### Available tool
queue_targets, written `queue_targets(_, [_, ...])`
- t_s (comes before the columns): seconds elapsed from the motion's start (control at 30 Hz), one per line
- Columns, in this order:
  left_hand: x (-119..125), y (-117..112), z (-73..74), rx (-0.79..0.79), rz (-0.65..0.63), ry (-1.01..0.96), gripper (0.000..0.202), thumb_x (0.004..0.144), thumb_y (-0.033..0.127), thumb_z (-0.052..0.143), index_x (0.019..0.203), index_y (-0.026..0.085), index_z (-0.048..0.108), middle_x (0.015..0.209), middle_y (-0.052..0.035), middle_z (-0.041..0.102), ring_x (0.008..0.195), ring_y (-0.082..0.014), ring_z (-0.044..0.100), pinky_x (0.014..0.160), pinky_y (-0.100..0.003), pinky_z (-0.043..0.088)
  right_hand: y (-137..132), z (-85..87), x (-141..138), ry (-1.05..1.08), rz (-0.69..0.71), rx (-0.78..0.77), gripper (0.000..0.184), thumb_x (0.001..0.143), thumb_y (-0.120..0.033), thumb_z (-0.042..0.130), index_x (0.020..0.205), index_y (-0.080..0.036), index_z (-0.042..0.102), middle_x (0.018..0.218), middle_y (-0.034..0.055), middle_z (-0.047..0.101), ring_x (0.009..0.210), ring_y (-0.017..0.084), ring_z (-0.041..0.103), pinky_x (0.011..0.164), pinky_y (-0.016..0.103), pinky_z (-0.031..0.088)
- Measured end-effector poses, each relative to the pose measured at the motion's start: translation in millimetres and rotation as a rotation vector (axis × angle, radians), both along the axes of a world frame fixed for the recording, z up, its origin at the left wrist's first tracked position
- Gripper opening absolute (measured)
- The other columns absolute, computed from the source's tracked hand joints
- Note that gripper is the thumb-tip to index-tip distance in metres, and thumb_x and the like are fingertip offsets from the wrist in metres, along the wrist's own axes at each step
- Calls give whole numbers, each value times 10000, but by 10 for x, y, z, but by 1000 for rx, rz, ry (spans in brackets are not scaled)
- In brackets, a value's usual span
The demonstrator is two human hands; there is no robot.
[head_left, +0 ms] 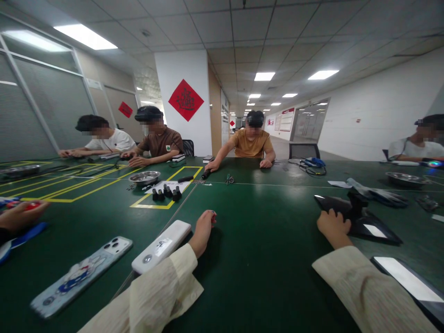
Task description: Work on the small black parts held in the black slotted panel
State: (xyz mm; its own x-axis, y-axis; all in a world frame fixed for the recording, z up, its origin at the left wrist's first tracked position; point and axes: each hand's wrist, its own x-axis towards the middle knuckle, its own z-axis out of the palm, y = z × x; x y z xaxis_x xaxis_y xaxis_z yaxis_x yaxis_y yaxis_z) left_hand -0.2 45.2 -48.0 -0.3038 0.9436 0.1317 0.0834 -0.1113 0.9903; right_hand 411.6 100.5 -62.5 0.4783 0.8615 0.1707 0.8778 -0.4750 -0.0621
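My left hand (204,231) rests on the green table with its fingers curled inward. What lies inside them, if anything, is hidden. Beside its wrist is a white power bank-like device (163,247) with a paper label and a round button, partly covered by my sleeve. Over on the right, my right hand (333,227) has bent fingers over the near left edge of a black device with flat panels and a stand (376,224). A white rectangle shows on its lower panel. The thumb side of this hand is hard to make out.
A phone in a cartoon case (83,275) lies at the near left; a tablet-like slab (411,280) is near my right forearm. Black cylindrical parts (166,192) and a metal bowl (144,177) stand farther off. Gloves (378,193) lie right. Another person's hand (22,216) reaches in left; co-workers sit around.
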Motion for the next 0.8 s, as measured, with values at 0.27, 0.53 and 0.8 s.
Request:
queue_targets(0.27, [68,-50,83,18,14,34,233,689,394,457,629,181,528,589,10,517,581,-136,488,551,-242,370,-15,-38,21,-12,17,25,444,856,-159,263,1144,-159,601,1337,117,444,1238,302,342,951,497,272])
queue_targets(0.53, [71,-27,79,9,21,93,284,694,455,462,658,185,544,619,-6,537,620,-160,508,571,-254,379,61,-3,-11,21,-21,19,434,845,-157,273,1117,-128,611,1293,160,471,1203,339,367,911,528,283])
queue_targets(0.8, [83,-28,76,24,-20,120,255,716,422,422,658,192,514,622,8,486,632,-156,476,589,-248,343,75,1,-33,23,-36,31,420,830,-158,291,1112,-109,599,1266,175,477,1200,344,360,899,530,283])
